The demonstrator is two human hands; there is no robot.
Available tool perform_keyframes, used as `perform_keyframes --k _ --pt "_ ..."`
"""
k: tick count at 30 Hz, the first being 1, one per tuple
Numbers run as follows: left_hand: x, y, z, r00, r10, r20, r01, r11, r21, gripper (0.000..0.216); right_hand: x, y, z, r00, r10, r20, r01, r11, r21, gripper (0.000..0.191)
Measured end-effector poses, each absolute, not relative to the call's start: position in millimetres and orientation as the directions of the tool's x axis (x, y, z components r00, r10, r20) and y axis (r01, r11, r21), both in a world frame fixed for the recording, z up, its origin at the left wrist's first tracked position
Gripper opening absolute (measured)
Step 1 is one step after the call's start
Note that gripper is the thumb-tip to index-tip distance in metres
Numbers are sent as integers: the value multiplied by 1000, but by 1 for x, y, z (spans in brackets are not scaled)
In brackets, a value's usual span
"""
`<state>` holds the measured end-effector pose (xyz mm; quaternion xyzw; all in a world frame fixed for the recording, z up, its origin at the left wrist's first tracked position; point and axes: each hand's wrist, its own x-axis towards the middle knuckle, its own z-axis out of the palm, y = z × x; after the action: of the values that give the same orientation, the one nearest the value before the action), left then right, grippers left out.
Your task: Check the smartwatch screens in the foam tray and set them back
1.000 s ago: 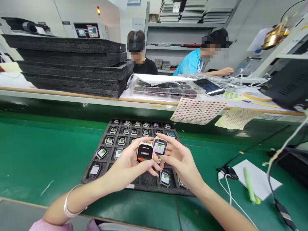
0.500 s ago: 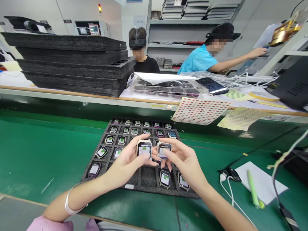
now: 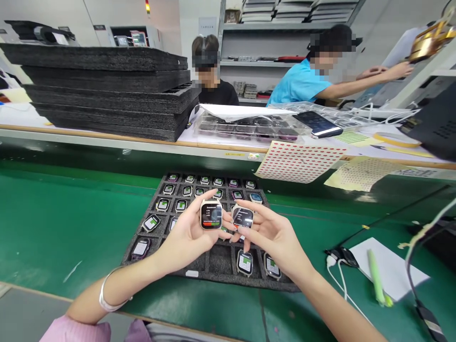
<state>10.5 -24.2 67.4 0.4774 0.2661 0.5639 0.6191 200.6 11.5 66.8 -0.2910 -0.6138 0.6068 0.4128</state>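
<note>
My left hand (image 3: 188, 232) grips a cream-cased smartwatch body (image 3: 211, 214) with a dark lit screen, held upright above the tray. My right hand (image 3: 270, 232) holds a second watch body (image 3: 242, 217), tilted toward me, its fingers curled around it. Both are side by side over a black foam tray (image 3: 199, 271) on the green belt. The tray's pockets hold several watch bodies with lit screens, such as one watch body (image 3: 244, 262) near the front edge. A silver bangle (image 3: 107, 299) circles my left wrist.
A stack of black foam trays (image 3: 103, 90) sits on the far bench beside clear plastic trays (image 3: 249, 126) and a phone (image 3: 318, 124). Dotted sticker sheets (image 3: 299, 161) hang over the bench edge. White paper with a green pen (image 3: 376, 278) and cables lie right. Two people work behind the bench.
Both watch screens switched from white-green to dark displays. My hands rose slightly and my right thumb lifted off its watch's screen. The person in blue stretched an arm further right.
</note>
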Motion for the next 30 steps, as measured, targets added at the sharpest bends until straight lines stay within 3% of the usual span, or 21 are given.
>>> perform_keyframes --k 8,13,19,22,25,30 --pt "12 -22 67 183 961 205 -379 -123 917 54 204 13 68 -467 866 179 -197 96 -976 34" --pt "11 -24 71 199 959 203 -350 -124 928 53 202 13 67 -417 891 177 -134 132 -982 28" --pt "12 -21 70 175 964 202 -315 -139 939 37 202 11 65 -472 865 173 -155 112 -982 30" --pt "11 -15 66 175 965 195 -302 -136 944 34 203 9 66 -537 827 167 -186 77 -980 39" --pt "11 -12 65 168 970 178 -315 -118 942 37 202 7 67 -572 804 164 -182 71 -981 49" --pt "10 -14 65 198 960 196 -371 -111 922 58 200 6 68 -499 850 171 -148 111 -983 48"
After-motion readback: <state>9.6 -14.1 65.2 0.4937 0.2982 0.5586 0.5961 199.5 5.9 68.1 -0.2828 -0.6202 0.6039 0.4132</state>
